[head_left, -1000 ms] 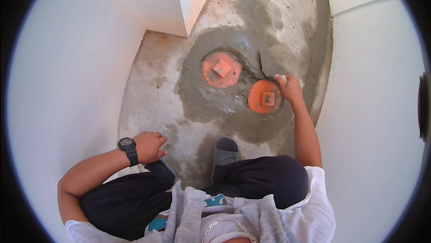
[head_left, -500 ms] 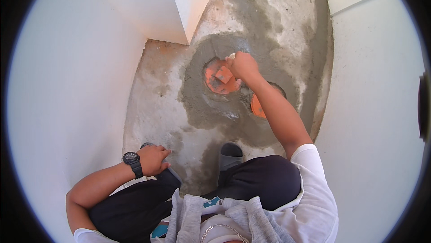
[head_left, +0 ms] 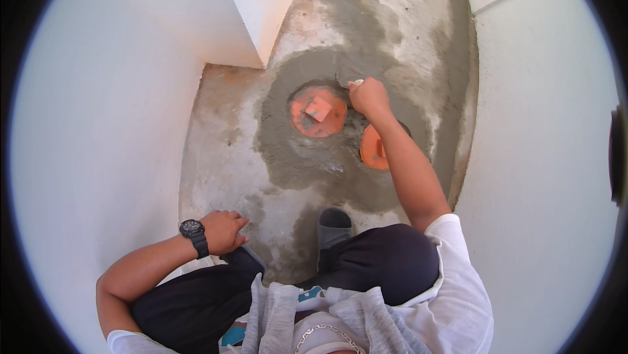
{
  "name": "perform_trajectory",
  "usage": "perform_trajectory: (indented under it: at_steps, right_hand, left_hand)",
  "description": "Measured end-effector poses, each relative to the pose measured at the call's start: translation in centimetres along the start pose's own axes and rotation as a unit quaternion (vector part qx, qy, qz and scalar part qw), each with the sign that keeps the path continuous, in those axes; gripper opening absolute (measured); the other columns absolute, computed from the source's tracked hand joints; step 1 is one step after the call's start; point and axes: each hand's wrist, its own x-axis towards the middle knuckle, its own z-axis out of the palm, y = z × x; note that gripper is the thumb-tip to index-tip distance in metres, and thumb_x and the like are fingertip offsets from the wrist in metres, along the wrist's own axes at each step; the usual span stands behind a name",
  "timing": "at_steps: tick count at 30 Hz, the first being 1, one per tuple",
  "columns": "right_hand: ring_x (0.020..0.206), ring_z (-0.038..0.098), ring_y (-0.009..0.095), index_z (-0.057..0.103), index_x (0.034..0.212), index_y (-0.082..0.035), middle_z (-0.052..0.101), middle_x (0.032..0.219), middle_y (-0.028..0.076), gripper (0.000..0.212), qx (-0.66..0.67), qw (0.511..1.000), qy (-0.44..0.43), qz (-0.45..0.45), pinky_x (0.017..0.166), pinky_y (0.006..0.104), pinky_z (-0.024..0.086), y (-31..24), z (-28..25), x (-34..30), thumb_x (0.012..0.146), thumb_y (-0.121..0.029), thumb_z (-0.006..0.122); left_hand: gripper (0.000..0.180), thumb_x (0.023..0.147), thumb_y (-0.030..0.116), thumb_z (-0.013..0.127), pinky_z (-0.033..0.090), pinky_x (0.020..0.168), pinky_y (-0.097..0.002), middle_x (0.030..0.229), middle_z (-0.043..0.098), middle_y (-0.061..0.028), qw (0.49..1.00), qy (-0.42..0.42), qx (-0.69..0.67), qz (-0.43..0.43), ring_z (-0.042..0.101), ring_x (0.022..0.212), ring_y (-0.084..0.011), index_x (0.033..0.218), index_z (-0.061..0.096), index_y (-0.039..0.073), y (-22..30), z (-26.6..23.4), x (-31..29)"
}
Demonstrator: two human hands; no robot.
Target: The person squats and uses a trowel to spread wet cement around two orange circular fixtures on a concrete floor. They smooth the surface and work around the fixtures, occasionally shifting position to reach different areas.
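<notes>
Here we are at the rim: the right hand is out over the wet cement, just beyond the upper right edge of the left cover, a round orange disc with a square knob. The fingers are closed around a small hand tool, with its pale handle poking out on the left side of the fist. The tool looks like a trowel, though its blade is too thin and dark against the grey to trace, so its long axis can't be told for sure. From the fist, then, the left cover lies to the left and a little nearer the person, close beside the knuckles.

The right cover, also orange, sits lower, nearer the body, and the right forearm crosses above it, hiding its right-hand part. Between the two discs runs a narrow strip of cement.

And the left hand? Well apart from all this, down by the left knee, watch on the wrist, fingers loosely stretched and nothing visible in them. The right is clearly the nearer hand to both covers. A grey sandal stands on the floor, on the person's side of the cement patch.
</notes>
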Motion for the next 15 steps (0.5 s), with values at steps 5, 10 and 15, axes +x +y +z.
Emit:
perform_trajectory:
  at_steps: [5, 10, 15]
  right_hand:
    - [0.1, 0.07, 0.043, 0.072, 0.102, 0.006, 0.072, 0.104, 0.027, 0.046, 0.018, 0.998, -0.023, 0.06, 0.086, 0.0486, 0.056, 2.5, -0.5, -0.6, 0.098, -0.039, 0.061]
    - [0.099, 0.069, 0.044, 0.072, 0.1, 0.007, 0.072, 0.103, 0.028, 0.047, 0.026, 0.993, -0.01, 0.111, 0.086, 0.0499, 0.055, 4.9, -1.7, -3.4, 0.099, -0.038, 0.059]
    - [0.099, 0.069, 0.043, 0.071, 0.101, 0.005, 0.072, 0.104, 0.027, 0.044, 0.023, 1.0, 0.002, 0.017, 0.086, 0.0501, 0.056, 2.7, -1.1, -3.4, 0.1, -0.037, 0.057]
  left_hand:
    - [0.053, 0.092, 0.034, 0.066, 0.052, 0.094, -0.0467, 0.121, 0.067, -0.0218, 1.0, -0.012, 0.008, 0.004, 0.066, 0.108, -0.0389, 0.132, 0.061, 0.0, 0.3, -0.3, 0.5]
    - [0.052, 0.092, 0.034, 0.066, 0.052, 0.094, -0.0473, 0.12, 0.067, -0.0218, 1.0, 0.01, 0.016, 0.016, 0.065, 0.108, -0.0391, 0.132, 0.061, 0.001, 0.2, -0.7, 0.8]
    - [0.051, 0.093, 0.033, 0.066, 0.052, 0.094, -0.0476, 0.119, 0.067, -0.0218, 1.0, 0.006, 0.012, 0.007, 0.065, 0.107, -0.04, 0.132, 0.061, 0.001, 0.0, -0.1, 0.6]
